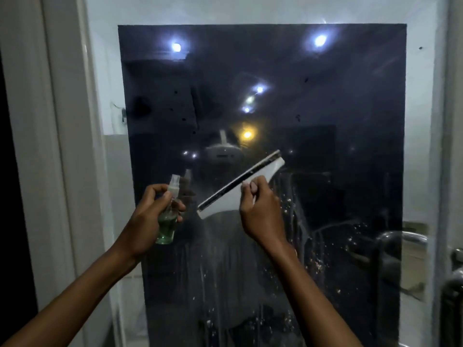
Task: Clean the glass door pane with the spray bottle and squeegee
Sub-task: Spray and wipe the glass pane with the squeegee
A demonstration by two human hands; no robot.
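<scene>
Head view. The dark glass door pane [313, 116] fills the centre of the white door frame [426, 121] and reflects several ceiling lights. The right hand [260, 211] grips the white squeegee [241, 184], fingers curled over its body, at the pane's lower middle. The squeegee's long axis runs diagonally, from lower left near the left hand to upper right; its dark blade edge faces up and to the left and lies against the glass. The left hand [150, 211], close to the pane's left edge, is wrapped around a small clear spray bottle [170, 211] holding green liquid. The bottle stands nearly upright, long axis vertical, nozzle at the top and towards the glass, with a fingertip beside the spray head. Below and right of the squeegee, towards the pane's lower right corner, the glass carries wet streaks and scattered droplets [315, 246]. A metal door handle [413, 237] sits at the frame's right edge.
</scene>
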